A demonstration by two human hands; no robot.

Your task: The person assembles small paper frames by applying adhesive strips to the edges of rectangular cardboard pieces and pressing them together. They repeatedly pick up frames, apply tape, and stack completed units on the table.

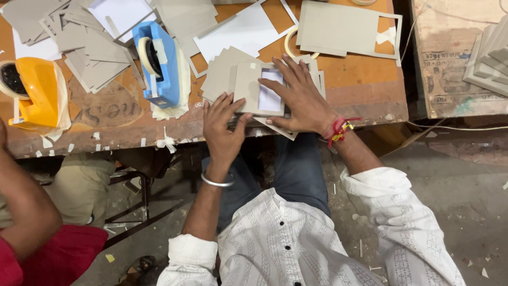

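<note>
A small grey cardboard frame (pixel 248 87) with a pale window in its middle lies on a fanned stack of grey cardboard pieces (pixel 219 71) at the near edge of the worn orange table (pixel 365 87). My left hand (pixel 222 127) presses its fingertips on the frame's lower left corner. My right hand (pixel 299 95) lies flat over the frame's right side, fingers spread across the window. A red thread band is on my right wrist, a metal bangle on my left.
A blue tape dispenser (pixel 159 63) stands left of the stack, a yellow one (pixel 37 90) further left. Loose grey cards (pixel 90 47), white sheets (pixel 246 32) and a large grey frame (pixel 344 26) cover the back. Another person's arm (pixel 24 206) is at the lower left.
</note>
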